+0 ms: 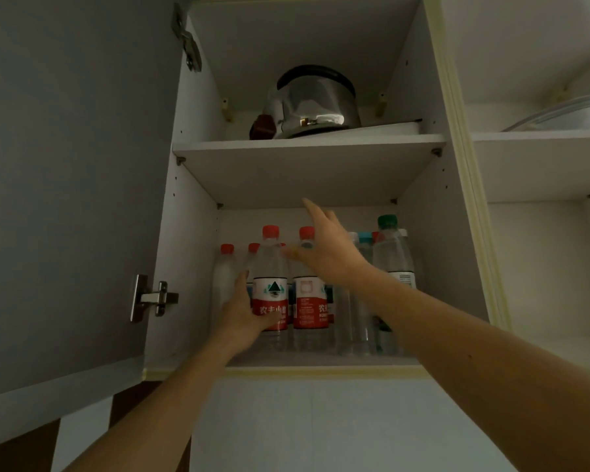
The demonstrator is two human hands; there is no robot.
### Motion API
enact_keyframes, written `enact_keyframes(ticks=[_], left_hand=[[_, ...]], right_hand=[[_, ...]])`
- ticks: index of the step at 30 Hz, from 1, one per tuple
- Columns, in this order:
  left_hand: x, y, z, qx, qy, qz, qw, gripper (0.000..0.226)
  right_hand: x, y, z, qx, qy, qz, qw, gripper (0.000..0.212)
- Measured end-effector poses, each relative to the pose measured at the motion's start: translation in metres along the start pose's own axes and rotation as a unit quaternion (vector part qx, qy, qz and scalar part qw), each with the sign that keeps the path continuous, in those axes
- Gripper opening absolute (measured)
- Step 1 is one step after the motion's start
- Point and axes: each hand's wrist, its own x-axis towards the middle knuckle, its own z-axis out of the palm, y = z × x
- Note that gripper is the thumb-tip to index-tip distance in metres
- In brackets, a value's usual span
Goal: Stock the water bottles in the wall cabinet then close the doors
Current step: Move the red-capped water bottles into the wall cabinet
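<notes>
— Reaching up at the centre of the frame, what did the person's left hand (244, 313) hold?

— It was wrapped around the red label of a clear plastic water bottle with a red cap (270, 287), standing at the front of the white wall cabinet's lower shelf (321, 361).

— And the right hand (327, 248)?

— It hovered open, fingers spread, in front of a second red-capped clear bottle (308, 291) just right of the first, gripping nothing.

— Where were the other bottles?

— More red-capped ones stood behind at the left; a taller green-capped clear bottle (392, 253) stood right of centre, beside blue-capped ones.

— Anything above?

— A shiny steel kettle with a black handle (315, 103) sat on the upper shelf. The grey cabinet door (72, 182) hung open across the left of the frame.
</notes>
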Motion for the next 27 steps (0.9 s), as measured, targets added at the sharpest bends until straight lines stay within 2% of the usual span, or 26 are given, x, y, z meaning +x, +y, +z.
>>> enact_keyframes(ticks=[2, 5, 8, 12, 15, 17, 19, 21, 24, 27], left_hand=[[0.002, -0.002, -0.001, -0.006, -0.008, 0.008, 1.000, 0.103], [0.004, -0.006, -0.001, -0.003, -0.018, 0.016, 1.000, 0.074], [0.007, -0.010, 0.000, 0.006, -0.001, 0.010, 1.000, 0.070], [0.010, -0.014, -0.004, -0.005, 0.038, -0.023, 0.999, 0.073], [0.010, -0.018, -0.009, -0.040, 0.064, -0.049, 0.996, 0.070], [0.011, -0.021, -0.010, -0.061, 0.077, -0.059, 0.993, 0.065], [0.012, -0.023, -0.011, -0.065, 0.093, -0.064, 0.991, 0.060], [0.014, -0.024, -0.012, -0.057, 0.106, -0.064, 0.991, 0.055], [0.015, -0.024, -0.018, -0.009, 0.105, -0.062, 0.992, 0.050], [0.015, -0.023, -0.031, 0.054, 0.064, -0.060, 0.995, 0.051]], right_hand=[[0.027, -0.001, -0.008, -0.049, -0.024, 0.012, 0.998, 0.102], [0.057, 0.001, -0.015, -0.129, -0.081, 0.032, 0.988, 0.107], [0.074, 0.001, -0.014, -0.156, -0.128, 0.072, 0.977, 0.113], [0.081, -0.006, 0.000, -0.168, -0.157, 0.110, 0.967, 0.108], [0.075, -0.004, 0.017, -0.133, -0.157, 0.149, 0.967, 0.118], [0.067, -0.002, 0.029, -0.083, -0.161, 0.173, 0.968, 0.130], [0.056, 0.000, 0.042, -0.027, -0.155, 0.186, 0.970, 0.133], [0.043, 0.005, 0.055, -0.022, -0.168, 0.197, 0.966, 0.119], [0.033, 0.015, 0.069, -0.021, -0.209, 0.211, 0.955, 0.071], [0.035, 0.021, 0.076, 0.041, -0.186, 0.213, 0.958, 0.061]])
